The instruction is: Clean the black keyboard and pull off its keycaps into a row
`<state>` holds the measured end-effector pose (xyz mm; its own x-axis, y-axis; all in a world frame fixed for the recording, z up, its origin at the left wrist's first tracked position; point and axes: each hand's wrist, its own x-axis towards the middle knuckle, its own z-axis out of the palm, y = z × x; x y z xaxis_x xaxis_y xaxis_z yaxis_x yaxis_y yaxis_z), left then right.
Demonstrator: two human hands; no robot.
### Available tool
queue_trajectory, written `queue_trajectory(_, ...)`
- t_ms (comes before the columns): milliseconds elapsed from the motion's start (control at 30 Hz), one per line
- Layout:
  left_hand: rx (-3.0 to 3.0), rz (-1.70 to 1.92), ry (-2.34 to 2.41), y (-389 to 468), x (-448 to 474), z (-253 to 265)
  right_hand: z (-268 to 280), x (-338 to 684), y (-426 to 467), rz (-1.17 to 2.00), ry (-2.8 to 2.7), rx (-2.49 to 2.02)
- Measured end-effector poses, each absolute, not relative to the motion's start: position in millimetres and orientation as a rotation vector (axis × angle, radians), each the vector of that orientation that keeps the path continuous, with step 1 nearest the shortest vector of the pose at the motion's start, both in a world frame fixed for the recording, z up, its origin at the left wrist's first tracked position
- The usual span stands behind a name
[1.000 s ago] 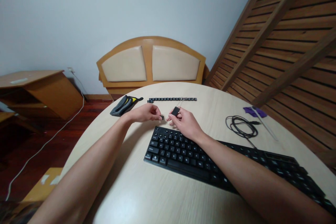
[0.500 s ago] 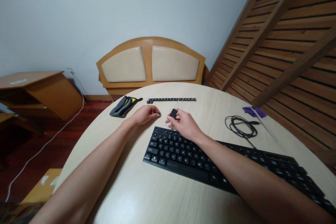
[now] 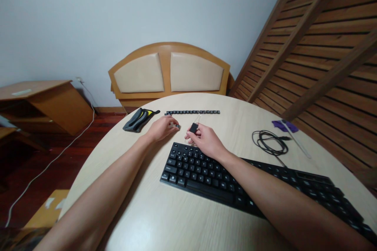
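Observation:
My left hand (image 3: 161,127) is over the table, its thumb and fingertips pinching a small dark keycap (image 3: 178,126). My right hand (image 3: 206,140) grips a keycap puller by its black handle (image 3: 193,128), with thin wire loops sticking out at both ends. Below my right hand and forearm lies a black keyboard (image 3: 194,185), partly covered by them; keys look absent along its upper left edge. Beyond both hands, a row of loose black keycaps (image 3: 193,112) runs across the table, its left end partly hidden by my left fingers.
A grey and yellow cloth pouch (image 3: 138,120) lies left of the row. On the right are a coiled black cable (image 3: 270,142), a purple cloth (image 3: 284,126) and a thin rod (image 3: 299,143) at the cloth. The round table's edge (image 3: 188,94) curves behind.
My left fingers have turned and risen slightly with the keycap, now covering part of the row's left end. The right hand and puller have barely shifted.

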<state>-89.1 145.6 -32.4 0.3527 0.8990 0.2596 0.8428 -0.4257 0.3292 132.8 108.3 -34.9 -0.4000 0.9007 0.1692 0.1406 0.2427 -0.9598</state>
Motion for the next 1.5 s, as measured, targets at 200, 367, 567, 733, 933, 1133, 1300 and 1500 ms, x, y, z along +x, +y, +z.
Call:
queue_trajectory(200, 2.545, 0.785, 1.740, 154.6, -88.5, -37.5, -35.1, 130.5, 107.3, 1.225, -1.752, -0.983)
queue_trajectory(367, 2.593, 0.832, 1.819, 179.0, -94.8, -41.6, -36.9, 130.3, 107.5, 1.196, -1.773, -0.949)
queue_trajectory(567, 2.597, 0.884, 1.903, 194.4, -97.0, -53.3, -37.7, 130.5, 107.8, 1.189, -1.793, -0.941)
queue_trajectory(733, 2.601, 0.890, 1.924, 195.3, -97.8, -59.7, -34.6, 130.2, 106.1, 1.204, -1.787, -0.967)
queue_trajectory(933, 2.609, 0.885, 1.947, 198.6, -99.6, -62.0, -35.1, 131.1, 105.8, 1.209, -1.788, -0.959)
queue_trajectory(1133, 2.607, 0.882, 1.988, 200.9, -99.2, -64.3, -36.8, 131.1, 106.0, 1.197, -1.799, -0.964)
queue_trajectory(1300, 2.598, 0.881, 2.022, 203.2, -99.6, -66.3, -36.3, 130.6, 106.5, 1.199, -1.794, -0.958)
queue_trajectory(1500, 2.595, 0.887, 2.036, 203.7, -100.5, -67.7, -36.8, 131.0, 106.5, 1.210, -1.790, -0.954)
